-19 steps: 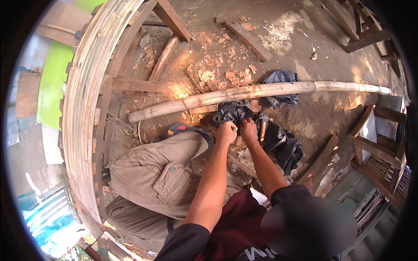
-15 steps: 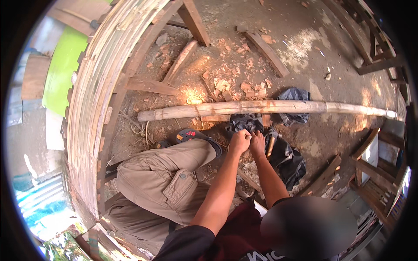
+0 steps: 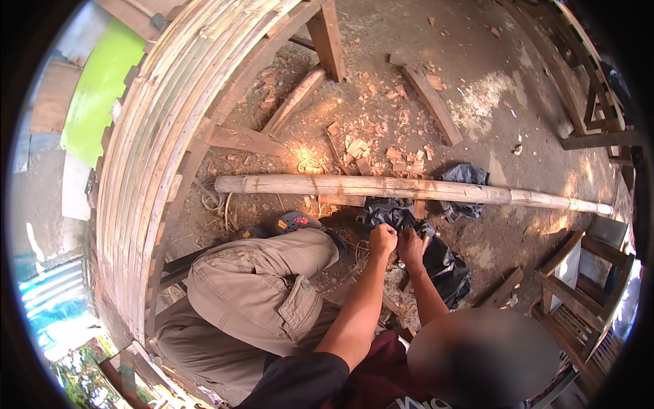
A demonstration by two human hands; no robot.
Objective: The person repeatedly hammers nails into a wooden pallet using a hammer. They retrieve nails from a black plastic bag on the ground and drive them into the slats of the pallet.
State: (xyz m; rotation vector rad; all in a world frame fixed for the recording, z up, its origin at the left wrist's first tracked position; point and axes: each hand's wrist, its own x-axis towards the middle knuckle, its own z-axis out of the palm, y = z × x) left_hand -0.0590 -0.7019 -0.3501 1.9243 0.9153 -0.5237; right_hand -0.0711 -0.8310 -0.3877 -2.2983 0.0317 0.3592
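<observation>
the left hand [image 3: 383, 238] and right hand [image 3: 410, 247] nearly meet, fingers curled; whether they pinch anything, i cannot tell. crumpled black plastic [image 3: 385, 212] lies at the left's twelve o'clock, a bamboo pole [image 3: 347, 185] just beyond.

This is looking like a rough wood workshop; wood chips [image 3: 357, 146] are lying scattered on the bare brown floor [image 3: 473, 41]; a long bamboo pole [image 3: 368, 185] is stretching across it; a wooden beam [image 3: 430, 102] is lying nearby; a big rack of bamboo strips [image 3: 163, 129] is standing at the left
</observation>
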